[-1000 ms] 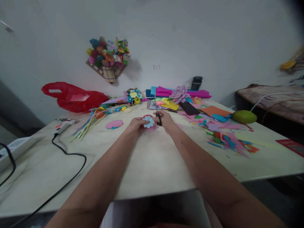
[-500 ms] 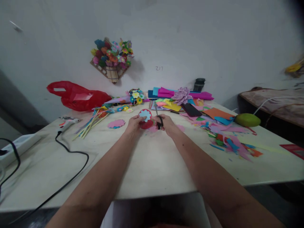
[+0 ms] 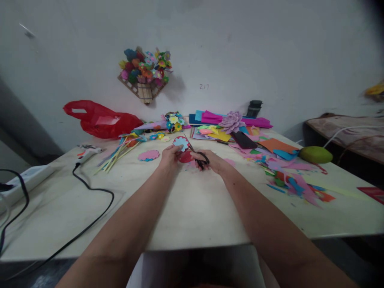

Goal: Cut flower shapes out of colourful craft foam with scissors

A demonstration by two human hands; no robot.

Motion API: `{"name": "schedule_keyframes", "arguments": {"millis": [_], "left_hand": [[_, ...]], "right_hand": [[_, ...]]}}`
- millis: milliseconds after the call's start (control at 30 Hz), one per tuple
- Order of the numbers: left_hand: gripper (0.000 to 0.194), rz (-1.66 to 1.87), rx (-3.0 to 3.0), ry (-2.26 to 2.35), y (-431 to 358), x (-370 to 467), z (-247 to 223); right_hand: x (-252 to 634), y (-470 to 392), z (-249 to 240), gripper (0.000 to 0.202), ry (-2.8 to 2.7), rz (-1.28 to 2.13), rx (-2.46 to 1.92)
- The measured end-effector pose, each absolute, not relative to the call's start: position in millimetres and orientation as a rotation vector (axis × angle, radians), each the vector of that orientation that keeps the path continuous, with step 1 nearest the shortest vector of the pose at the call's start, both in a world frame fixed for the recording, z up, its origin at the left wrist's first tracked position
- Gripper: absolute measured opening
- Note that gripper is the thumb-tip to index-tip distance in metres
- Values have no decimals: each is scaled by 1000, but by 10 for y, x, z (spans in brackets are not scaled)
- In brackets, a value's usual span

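Our left hand (image 3: 171, 156) is pinching the blue flower (image 3: 181, 143) over red sheet (image 3: 185, 156); our right hand (image 3: 207, 161) is gripping scissors (image 3: 201, 157).

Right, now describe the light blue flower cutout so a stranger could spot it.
On the white table, find the left hand, beside the black-handled scissors. The fingers grip a flat, light blue flower shape with rounded petals. Unlike the pink scalloped piece nearby, this one has a red piece behind it.

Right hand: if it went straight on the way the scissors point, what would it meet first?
Likely the red piece under the light blue flower, held in the left hand. The scissors point at its edge; depth is unclear.
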State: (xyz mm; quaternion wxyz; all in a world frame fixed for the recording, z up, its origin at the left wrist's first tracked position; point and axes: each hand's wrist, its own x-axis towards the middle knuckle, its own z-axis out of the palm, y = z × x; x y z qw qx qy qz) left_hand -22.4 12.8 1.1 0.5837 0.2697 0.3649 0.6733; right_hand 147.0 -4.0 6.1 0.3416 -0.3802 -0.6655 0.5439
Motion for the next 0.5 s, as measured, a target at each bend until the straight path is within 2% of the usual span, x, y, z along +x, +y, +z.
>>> {"name": "schedule_keyframes", "arguments": {"millis": [500], "left_hand": [[14, 1549, 646, 868, 129, -223, 2]], "right_hand": [[1481, -8, 31, 32, -1809, 1362, -1022]]}}
